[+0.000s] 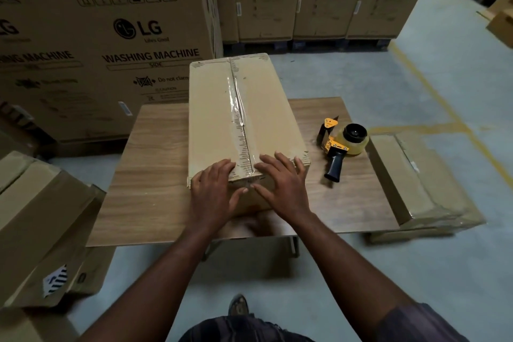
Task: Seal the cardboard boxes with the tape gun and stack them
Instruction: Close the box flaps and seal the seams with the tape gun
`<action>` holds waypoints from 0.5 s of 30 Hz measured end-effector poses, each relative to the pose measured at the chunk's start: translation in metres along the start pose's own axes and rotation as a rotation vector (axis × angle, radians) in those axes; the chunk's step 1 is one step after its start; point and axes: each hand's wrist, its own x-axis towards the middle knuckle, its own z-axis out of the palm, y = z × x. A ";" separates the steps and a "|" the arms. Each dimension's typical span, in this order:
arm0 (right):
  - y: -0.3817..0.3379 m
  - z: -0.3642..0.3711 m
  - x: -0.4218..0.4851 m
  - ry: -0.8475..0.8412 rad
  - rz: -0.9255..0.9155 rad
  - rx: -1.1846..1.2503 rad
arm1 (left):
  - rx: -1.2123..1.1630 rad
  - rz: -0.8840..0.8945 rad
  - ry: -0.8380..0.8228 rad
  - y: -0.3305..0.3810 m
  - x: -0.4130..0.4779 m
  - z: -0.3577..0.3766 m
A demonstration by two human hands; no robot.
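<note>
A long cardboard box [216, 108] lies on the wooden table [150, 175], a strip of clear tape running down its centre seam. My left hand [215, 189] and my right hand [283, 183] press flat on the box's near end, fingers straight, either side of the seam where the tape folds over the edge. The yellow and black tape gun [342, 144] lies on its side on the table, right of the box, untouched.
A taped cardboard box [416, 183] sits low to the right of the table. Open cardboard boxes [41, 225] stand at the left. Large washing machine cartons [111, 44] fill the back. Yellow floor lines [433, 97] cross the grey floor at right.
</note>
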 end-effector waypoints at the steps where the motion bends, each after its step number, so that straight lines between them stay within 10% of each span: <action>1: -0.002 0.002 0.000 0.003 0.017 -0.004 | -0.008 0.000 0.008 0.000 0.001 0.001; 15: -0.015 -0.002 -0.009 0.075 0.190 0.232 | -0.117 0.033 0.011 -0.007 0.001 0.003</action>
